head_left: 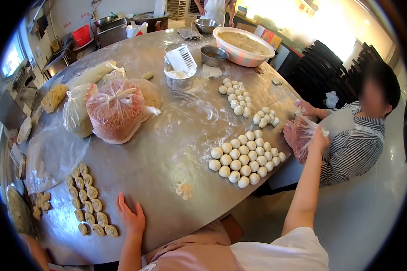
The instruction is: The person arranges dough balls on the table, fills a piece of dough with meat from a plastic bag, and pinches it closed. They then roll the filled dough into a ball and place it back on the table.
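My left hand [131,217] lies on the steel table near its front edge, fingers apart and holding nothing. Just left of it sit rows of coiled dough pieces [89,207]. My right hand [320,140] reaches far out to the right, closed around the gathered top of a clear plastic bag [303,137] with reddish filling inside. The bag hangs by the table's right edge, close to a co-worker's hands. Left of the bag are rows of round white dough balls [244,159]. A flattened dough scrap [184,191] lies between my hands.
A co-worker [357,144] in a striped shirt is at the right edge. Tied bags of crumbly filling [117,110] stand back left. A metal tin [180,80], a metal bowl [214,56] and a wide basin [244,43] are farther back. Another person stands beyond.
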The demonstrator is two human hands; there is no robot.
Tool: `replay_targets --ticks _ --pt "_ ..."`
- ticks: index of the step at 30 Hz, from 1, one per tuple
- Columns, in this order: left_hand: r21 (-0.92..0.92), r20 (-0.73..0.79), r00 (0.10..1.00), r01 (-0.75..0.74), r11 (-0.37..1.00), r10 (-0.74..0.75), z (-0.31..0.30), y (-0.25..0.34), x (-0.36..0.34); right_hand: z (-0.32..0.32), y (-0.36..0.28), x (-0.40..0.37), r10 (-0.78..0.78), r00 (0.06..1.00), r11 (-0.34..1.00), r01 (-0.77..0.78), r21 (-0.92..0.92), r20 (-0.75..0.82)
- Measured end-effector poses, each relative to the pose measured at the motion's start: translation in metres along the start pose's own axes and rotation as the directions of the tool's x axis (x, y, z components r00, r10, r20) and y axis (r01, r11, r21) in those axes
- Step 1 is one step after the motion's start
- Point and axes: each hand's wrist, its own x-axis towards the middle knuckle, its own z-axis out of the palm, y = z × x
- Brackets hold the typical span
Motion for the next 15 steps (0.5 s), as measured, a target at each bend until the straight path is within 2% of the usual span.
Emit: replay_targets --ticks 4,9,12,13,15 --pt "0.013 -0.012 1.0 -0.022 1.0 0.022 0.001 -0.001 -0.001 -0.004 0.03 0.009 -0.008 1.0 1.0 0.008 -0.02 0.017" --pt "0.061 -0.008 1.0 -0.027 0.998 0.028 0.001 -0.004 -0.002 0.004 0.03 -0.012 -0.024 1.0 1.0 0.024 -0.017 -0.006" --pt "0.079 -0.035 0.999 -0.036 0.996 0.039 0.009 -0.017 -0.006 -0.007 0.051 0.013 -0.082 0.996 0.986 0.078 -0.146 -0.02" --pt "0.084 -0.011 0.998 -0.068 0.994 0.069 0.008 -0.017 -0.005 -0.011 0.053 0.022 -0.005 1.0 0.991 0.005 -0.134 0.0" --pt "0.113 -0.01 0.997 -0.079 0.99 0.081 0.007 -0.021 -0.006 -0.008 0.048 0.012 0.218 0.956 0.976 -0.219 -0.014 0.197"
